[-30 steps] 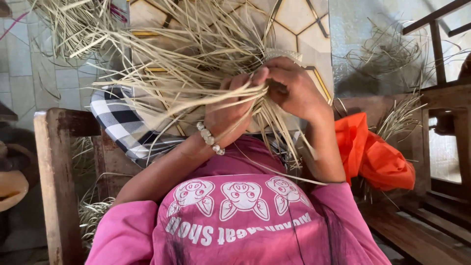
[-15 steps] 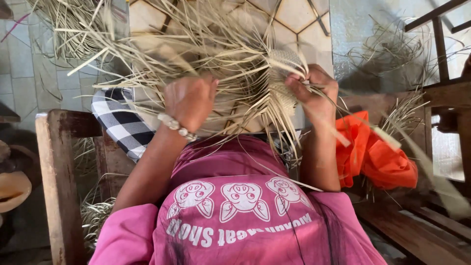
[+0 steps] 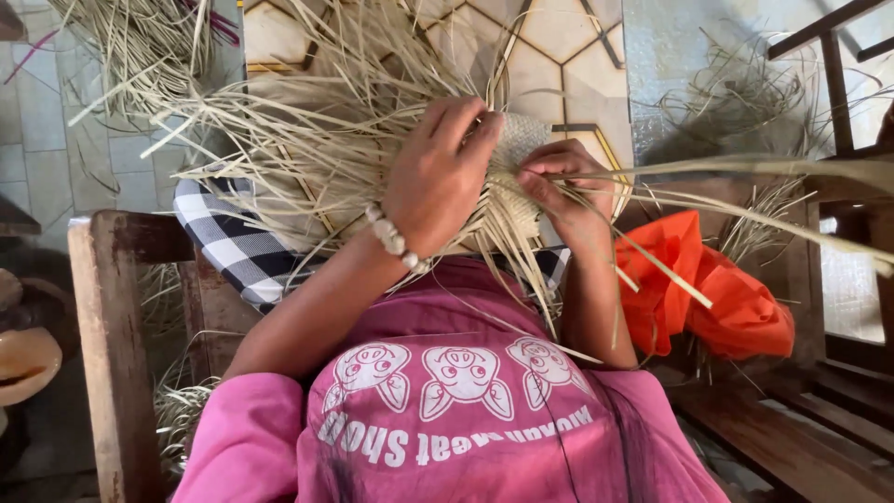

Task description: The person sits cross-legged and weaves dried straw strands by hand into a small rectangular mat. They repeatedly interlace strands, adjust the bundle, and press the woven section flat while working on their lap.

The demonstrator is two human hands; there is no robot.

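Observation:
A half-woven piece of pale straw (image 3: pixel 518 149) sits in front of my chest, with long loose strands (image 3: pixel 307 140) fanning out to the left and up. My left hand (image 3: pixel 438 172), with a bead bracelet at the wrist, lies over the woven part and grips it. My right hand (image 3: pixel 568 182) pinches thin strands at the weave's right edge. A few long strands (image 3: pixel 773 168) run off to the right from there. My pink printed shirt (image 3: pixel 447 410) fills the lower middle.
A black-and-white checked cloth (image 3: pixel 233 247) lies under the straw on a wooden bench (image 3: pixel 112 317). An orange cloth (image 3: pixel 717 298) lies at my right. More straw (image 3: pixel 140 47) is heaped on the tiled floor. Wooden furniture (image 3: pixel 829 84) stands at right.
Both hands, spread apart half a second ago, have come together on the weave. The left now covers the woven part and the right pinches strands beside it.

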